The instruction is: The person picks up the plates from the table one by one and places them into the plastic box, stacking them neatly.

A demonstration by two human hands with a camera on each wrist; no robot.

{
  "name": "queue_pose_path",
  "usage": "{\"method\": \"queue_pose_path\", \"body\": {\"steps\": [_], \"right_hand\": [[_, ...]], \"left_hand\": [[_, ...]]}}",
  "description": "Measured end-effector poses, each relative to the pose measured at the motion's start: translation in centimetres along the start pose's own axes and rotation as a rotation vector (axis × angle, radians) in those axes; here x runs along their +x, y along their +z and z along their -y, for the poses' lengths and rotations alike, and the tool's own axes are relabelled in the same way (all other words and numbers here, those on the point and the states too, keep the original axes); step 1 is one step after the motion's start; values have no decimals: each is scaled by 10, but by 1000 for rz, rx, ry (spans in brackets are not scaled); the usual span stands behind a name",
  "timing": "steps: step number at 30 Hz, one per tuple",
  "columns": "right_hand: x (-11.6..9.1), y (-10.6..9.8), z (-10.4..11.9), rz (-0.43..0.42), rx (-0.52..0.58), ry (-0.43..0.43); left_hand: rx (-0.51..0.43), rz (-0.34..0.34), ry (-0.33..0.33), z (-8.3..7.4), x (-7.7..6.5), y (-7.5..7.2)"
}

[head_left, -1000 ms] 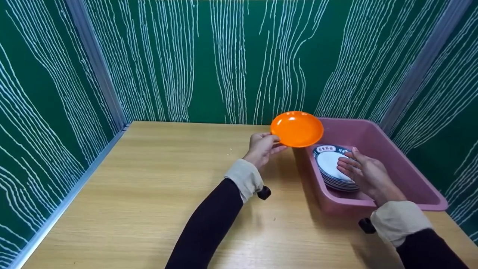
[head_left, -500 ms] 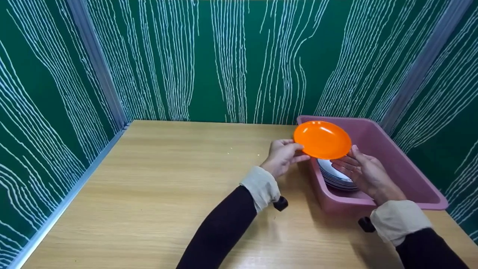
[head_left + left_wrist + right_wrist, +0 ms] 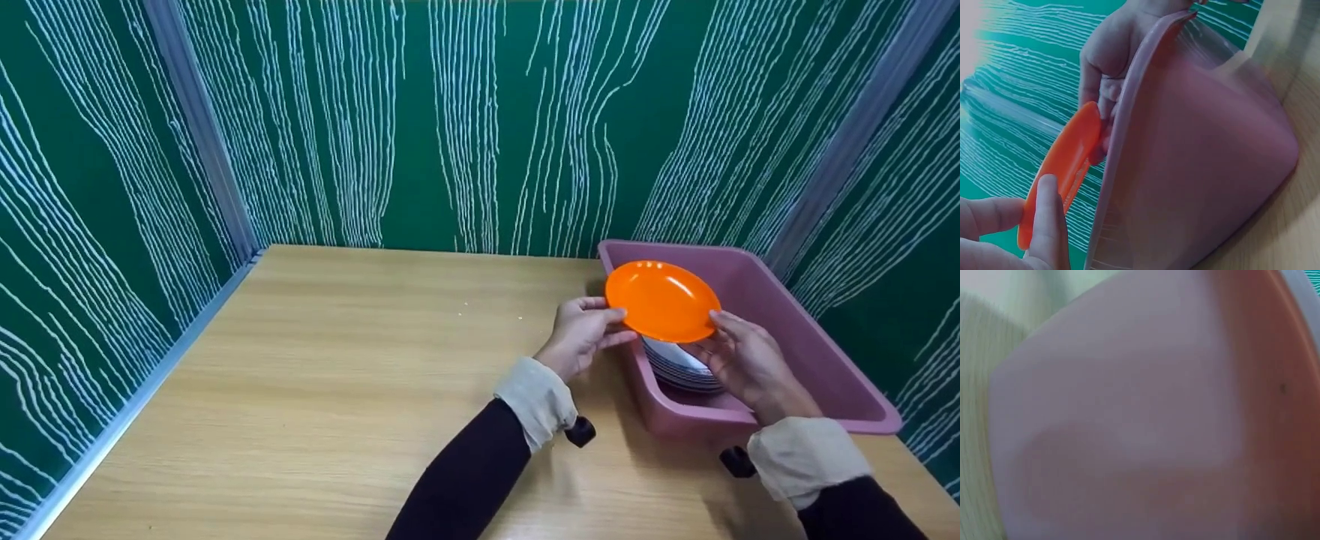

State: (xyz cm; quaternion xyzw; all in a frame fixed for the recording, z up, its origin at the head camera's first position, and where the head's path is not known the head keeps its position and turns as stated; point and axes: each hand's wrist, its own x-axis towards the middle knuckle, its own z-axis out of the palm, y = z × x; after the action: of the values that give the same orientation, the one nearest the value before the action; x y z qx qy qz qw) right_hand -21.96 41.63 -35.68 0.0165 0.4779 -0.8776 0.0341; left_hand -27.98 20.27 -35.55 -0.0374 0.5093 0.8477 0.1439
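Observation:
An orange plate (image 3: 661, 301) is held in the air over the left part of a pink plastic tub (image 3: 817, 345), tilted so its upper face shows in the head view. My left hand (image 3: 581, 336) pinches its left edge between thumb and fingers. At the opposite edge my right hand (image 3: 754, 365) grips the rim, thumb on top and fingers beneath. Under the plate, inside the tub, a stack of white plates (image 3: 679, 367) is partly hidden. The left wrist view shows the orange plate (image 3: 1067, 163) between both hands, beside the tub wall (image 3: 1202, 152).
The tub stands at the right of a wooden table (image 3: 337, 375). Tiny white specks lie on the wood near the middle. Green walls (image 3: 405, 127) with white lines enclose the back and sides. In the right wrist view the tub's outer wall (image 3: 1129, 405) fills most of the frame.
The left hand has carried the orange plate rightward and slightly down, over the stack. The right hand, earlier open above the tub, now grips the plate's right edge.

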Motion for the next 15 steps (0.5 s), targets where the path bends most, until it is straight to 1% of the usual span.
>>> {"method": "queue_pose_path", "body": {"steps": [1, 2, 3, 9, 12, 15], "right_hand": [[-1, 0, -1, -17, -5, 0], [-1, -1, -1, -21, 12, 0], [-2, -1, -2, -31, 20, -2], [-2, -2, -2, -60, 53, -26], [-2, -2, -2, -83, 65, -29], [-2, -2, -1, -115, 75, -28]], "left_hand": [[15, 1, 2, 0, -1, 0], [37, 0, 2, 1, -1, -1], [65, -5, 5, 1, -2, -1], [253, 22, 47, 4, -8, -5], [308, 34, 56, 6, -9, -6], [326, 40, 53, 9, -9, -5]]}}
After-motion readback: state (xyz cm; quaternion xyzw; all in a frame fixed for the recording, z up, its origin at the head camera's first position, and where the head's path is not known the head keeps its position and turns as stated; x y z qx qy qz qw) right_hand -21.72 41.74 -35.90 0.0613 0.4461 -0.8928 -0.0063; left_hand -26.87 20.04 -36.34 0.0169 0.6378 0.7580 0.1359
